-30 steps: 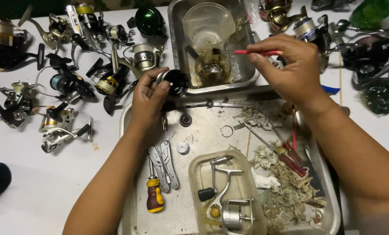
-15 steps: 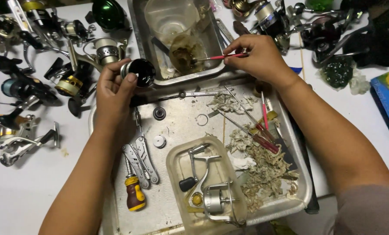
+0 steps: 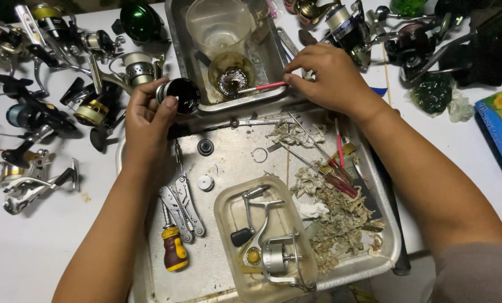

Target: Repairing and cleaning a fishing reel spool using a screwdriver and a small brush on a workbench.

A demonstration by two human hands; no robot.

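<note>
My left hand point(image 3: 148, 120) grips a black round reel spool point(image 3: 182, 94) at the near left corner of a small steel tub point(image 3: 179, 42). My right hand point(image 3: 327, 76) pinches a thin red-handled brush point(image 3: 260, 87) whose tip dips into a small cup of dark liquid point(image 3: 228, 78) inside that tub. A clear plastic cup point(image 3: 218, 23) stands behind it. Both hands hover over the far edge of a large steel tray point(image 3: 228, 163).
On the tray lie folding pliers point(image 3: 182, 205), a stubby yellow screwdriver point(image 3: 174, 249), red-handled tools point(image 3: 332, 168), dirty paper scraps point(image 3: 341, 216) and a plastic container with a reel body point(image 3: 270, 247). Several fishing reels point(image 3: 43, 106) crowd the white table left and at the top right.
The view has shifted left, so everything has slid right and down in the picture. My right hand has brought the brush tip into the cup of liquid. The left hand keeps hold of the spool.
</note>
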